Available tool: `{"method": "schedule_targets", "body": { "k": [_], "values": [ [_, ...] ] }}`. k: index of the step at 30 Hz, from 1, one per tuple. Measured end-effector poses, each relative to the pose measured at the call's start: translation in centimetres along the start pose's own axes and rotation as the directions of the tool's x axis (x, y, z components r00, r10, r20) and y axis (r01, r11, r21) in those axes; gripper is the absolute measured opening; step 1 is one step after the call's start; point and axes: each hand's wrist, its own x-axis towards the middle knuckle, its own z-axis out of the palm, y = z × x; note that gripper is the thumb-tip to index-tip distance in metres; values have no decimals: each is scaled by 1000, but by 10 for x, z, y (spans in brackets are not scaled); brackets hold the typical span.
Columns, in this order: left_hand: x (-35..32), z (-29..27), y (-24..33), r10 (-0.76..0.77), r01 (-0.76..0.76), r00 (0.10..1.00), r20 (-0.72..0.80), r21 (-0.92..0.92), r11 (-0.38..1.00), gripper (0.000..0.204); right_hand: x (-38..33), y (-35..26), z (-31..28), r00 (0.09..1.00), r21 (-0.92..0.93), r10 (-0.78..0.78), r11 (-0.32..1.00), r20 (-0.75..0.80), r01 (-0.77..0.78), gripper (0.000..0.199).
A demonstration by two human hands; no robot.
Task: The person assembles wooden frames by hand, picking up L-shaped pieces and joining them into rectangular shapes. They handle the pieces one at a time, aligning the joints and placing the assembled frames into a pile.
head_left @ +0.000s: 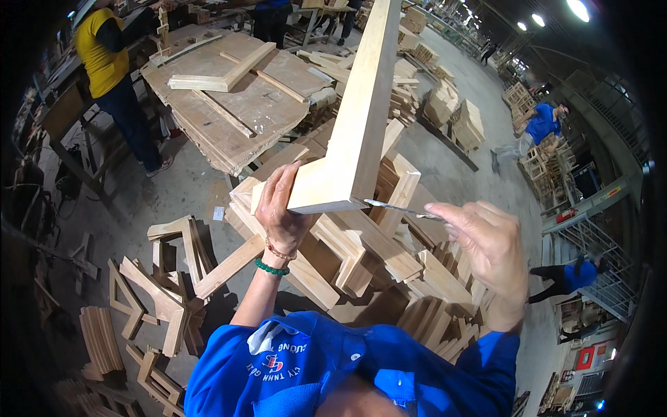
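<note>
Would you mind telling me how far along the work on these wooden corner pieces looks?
Done: cannot tell; a pile of L-shaped pieces lies below, with more on the floor, and finished ones look no different. In hand: the left hand holds up one L-shaped piece while the right hand puts a thin metal tool to its corner. Left: probably much of the pile.

A woodworking factory hall: stacked wooden frame parts (368, 257), cluttered workbench (229, 104), timber stacks (462, 121).

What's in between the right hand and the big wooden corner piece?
In the head view, a thin metal blade bridges the gap from the right hand to the L-shaped wooden piece, which the left hand holds.
</note>
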Motion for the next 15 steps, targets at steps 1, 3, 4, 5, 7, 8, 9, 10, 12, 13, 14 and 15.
{"method": "schedule_targets", "body": {
  "k": [1, 3, 4, 5, 7, 8, 9, 10, 12, 13, 14, 15],
  "values": [
    [1, 0, 2, -12, 12, 1000, 1, -13, 1000, 47, 1, -2, 0, 1000, -27, -12, 1000, -12, 12, 37],
    [1, -1, 4, -34, 34, 999, 4, -36, 999, 43, 1, -7, -1, 999, -81, -27, 996, -22, 25, 37],
    [2, -2, 6, -34, 35, 999, 7, -35, 999, 43, 2, -9, -1, 999, -109, -34, 994, -27, 31, 37],
    [2, -2, 8, -35, 36, 999, 12, -37, 999, 43, 2, -10, -1, 999, -124, -42, 992, -34, 38, 37],
    [2, -1, 9, -41, 42, 999, 23, -48, 998, 44, 3, -13, -1, 997, -155, -58, 987, -47, 50, 36],
    [2, -1, 10, -47, 48, 998, 30, -54, 997, 44, 3, -14, -1, 997, -177, -62, 983, -46, 53, 37],
    [2, -1, 11, -52, 54, 998, 37, -61, 997, 44, 3, -16, -2, 997, -200, -66, 978, -44, 56, 39],
    [1, 0, 12, -60, 63, 997, 45, -63, 996, 45, 2, -18, -3, 997, -224, -69, 973, -42, 58, 40],
    [-1, -2, 11, -75, 78, 995, 59, -52, 996, 46, 1, -24, -4, 998, -300, -66, 952, -3, 62, 44],
    [-3, -3, 11, -89, 93, 993, 71, -44, 995, 48, 1, -28, -6, 998, -337, -63, 939, 17, 65, 46],
    [-5, -4, 12, -101, 105, 991, 85, -44, 994, 49, 1, -31, -7, 998, -366, -58, 928, 35, 67, 47],
    [-8, -4, 13, -112, 117, 989, 98, -42, 992, 51, 1, -33, -9, 997, -395, -53, 916, 53, 70, 48]
  ]
}}
